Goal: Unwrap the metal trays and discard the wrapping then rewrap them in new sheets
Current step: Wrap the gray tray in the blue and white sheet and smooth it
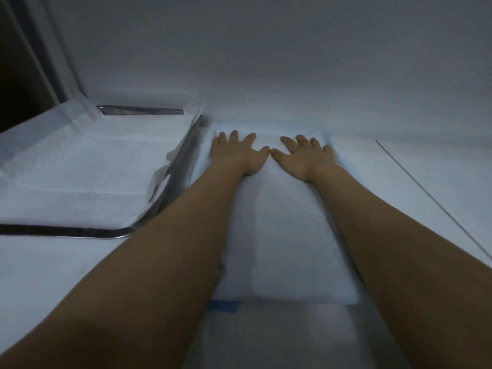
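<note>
While both hands lie flat on it, the white-wrapped bundle (pixel 282 249) sits in the middle of the desk (pixel 404 198), its long side running from the near edge toward the far edge by the wall. The left hand (pixel 238 153) and the right hand (pixel 306 155) rest palm down on the bundle's far end. Their fingers are straight and spread, the thumbs almost meet, and neither grips anything. That flat, wide placement looks meant to press the wrapping down and smooth a fold so it holds its shape. By its flat, box-like form the bundle is probably one of the trays inside a sheet, though no metal shows on it. I cannot tell whether this wrapping is old or new.

A short strip of blue tape (pixel 223 306) shows at the bundle's near left corner, probably there to hold a flap closed. A further white sheet (pixel 266 339) lies under the bundle toward the near edge.

At the desk's left side, just beside the bundle, stands an open metal tray (pixel 80 232). It is lined with a loose white sheet (pixel 80 169) whose corners ride up over the rim. It seems set aside there so that the centre stays free for wrapping.
</note>
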